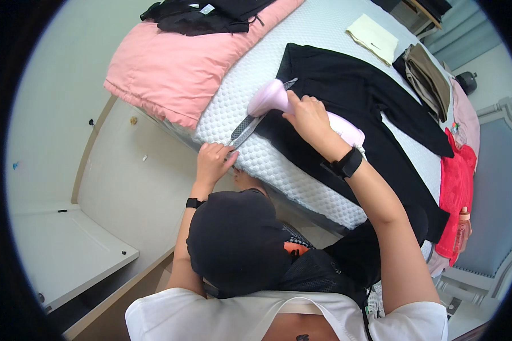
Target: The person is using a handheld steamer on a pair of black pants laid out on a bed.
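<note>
"Any containers near the black trousers (347, 85)?"

"One see-through pinkish bottle (462, 233), just right of the trouser cuffs. What is in it, I can't tell."

"And the rest, from the left?"

"Well left of the trousers is a folded pink quilt (170, 68) with dark clothes (205, 16) on top. Nearer, just left of the waist, the left hand (211, 162) has its thumb and fingers pinching the near end of a grey band (243, 132). Over the trousers' left edge, the right hand (312, 120) has its fingers wrapped around a pale pink steamer (273, 101)."

"What's in the way?"

"The steamer's head covers the middle of the band; whether they touch, I can't tell. Beyond the trousers lie a cream cloth (374, 38) and then folded brown trousers (429, 79). A red cloth (455, 199) is to their right, next to the cuffs."

"And the surface and room?"

"A white panel (85, 244) is far left of the trousers. Under them is a white dimpled mattress (227, 108). Past them, at the upper right, hangs a grey-green curtain (466, 34), and a blue padded chair (500, 187) stands farthest right."
</note>
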Demonstrator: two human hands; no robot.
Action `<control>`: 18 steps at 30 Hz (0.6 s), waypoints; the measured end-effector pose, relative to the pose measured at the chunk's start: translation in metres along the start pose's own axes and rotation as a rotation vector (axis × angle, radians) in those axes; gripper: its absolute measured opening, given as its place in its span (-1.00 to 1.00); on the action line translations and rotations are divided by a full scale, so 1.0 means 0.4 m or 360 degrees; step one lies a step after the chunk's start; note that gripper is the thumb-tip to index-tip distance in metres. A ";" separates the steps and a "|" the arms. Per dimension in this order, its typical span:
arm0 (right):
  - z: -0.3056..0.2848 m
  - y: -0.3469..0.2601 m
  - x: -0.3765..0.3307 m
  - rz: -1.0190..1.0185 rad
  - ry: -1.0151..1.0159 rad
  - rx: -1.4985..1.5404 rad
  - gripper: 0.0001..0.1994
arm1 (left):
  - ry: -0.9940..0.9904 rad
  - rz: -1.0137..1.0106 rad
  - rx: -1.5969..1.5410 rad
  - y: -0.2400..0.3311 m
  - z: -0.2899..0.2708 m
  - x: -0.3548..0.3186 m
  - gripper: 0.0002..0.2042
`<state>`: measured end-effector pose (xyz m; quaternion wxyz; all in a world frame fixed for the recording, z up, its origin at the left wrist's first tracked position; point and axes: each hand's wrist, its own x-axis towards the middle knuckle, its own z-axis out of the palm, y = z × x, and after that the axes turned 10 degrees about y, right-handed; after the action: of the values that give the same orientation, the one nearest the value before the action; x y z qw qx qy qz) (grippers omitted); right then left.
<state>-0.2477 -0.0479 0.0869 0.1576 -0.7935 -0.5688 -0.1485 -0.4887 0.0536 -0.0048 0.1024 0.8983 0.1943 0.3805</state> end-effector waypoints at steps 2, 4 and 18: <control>0.006 -0.029 -0.012 -0.0078 -0.0028 0.0074 -0.54 | 0.0106 -0.0002 -0.0040 -0.001 0.002 -0.007 -0.90; 0.004 -0.064 -0.027 -0.0113 -0.0109 0.0176 -0.50 | 0.0127 -0.0005 -0.0021 -0.004 0.001 -0.011 -0.88; -0.106 0.177 0.011 -0.0114 0.0081 0.0297 -0.50 | -0.0112 -0.0148 0.0232 -0.055 0.036 0.030 -0.81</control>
<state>-0.1817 -0.0833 0.1215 0.2398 -0.7505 -0.6039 -0.1205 -0.4768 0.0779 -0.0141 0.0611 0.9062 0.2591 0.3284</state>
